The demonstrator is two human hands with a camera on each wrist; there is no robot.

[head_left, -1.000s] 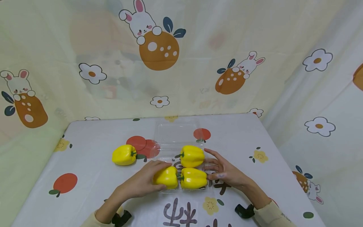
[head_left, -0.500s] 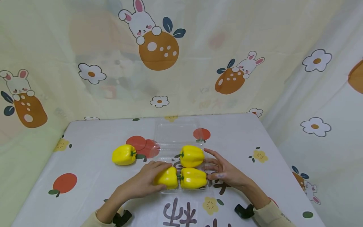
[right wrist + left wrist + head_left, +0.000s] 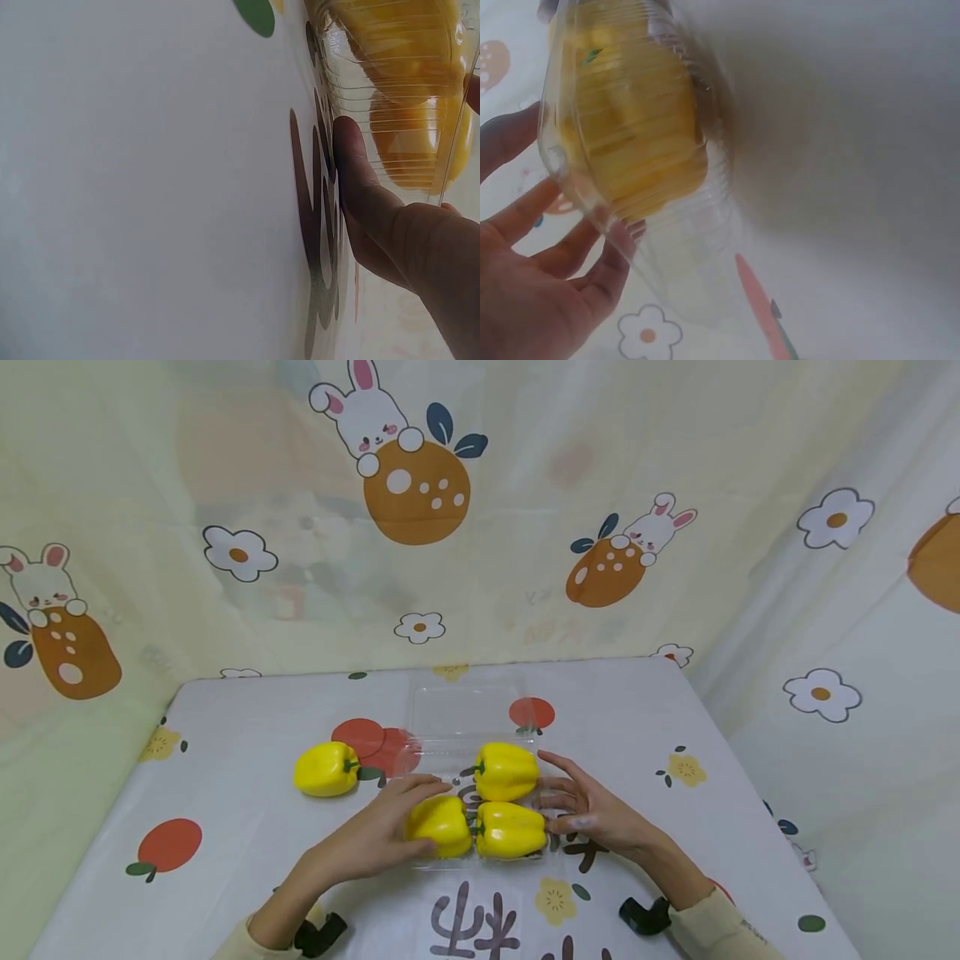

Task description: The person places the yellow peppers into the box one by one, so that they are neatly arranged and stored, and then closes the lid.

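A clear plastic clamshell box (image 3: 437, 765) lies open on the table, its lid (image 3: 468, 710) folded back away from me. Inside are three yellow bell peppers: a near left one (image 3: 441, 828), a near right one (image 3: 512, 832) and a far right one (image 3: 507, 772). My left hand (image 3: 375, 831) is around the near left pepper with its fingers spread; the left wrist view shows fingers apart near the box rim (image 3: 555, 157). My right hand (image 3: 600, 814) rests with spread fingers at the box's right side, the thumb (image 3: 351, 142) by the ribbed wall. A fourth pepper (image 3: 326, 770) lies outside, left.
A white patterned cloth (image 3: 247, 827) with printed fruit and flowers covers the table. A bunny-print curtain (image 3: 315, 577) hangs behind and along the sides. Black wrist mounts (image 3: 321, 935) sit at both sleeves.
My left hand has loosened slightly and its thumb has shifted on the near left pepper. The right hand stays at the box side. The head view has shifted a little.
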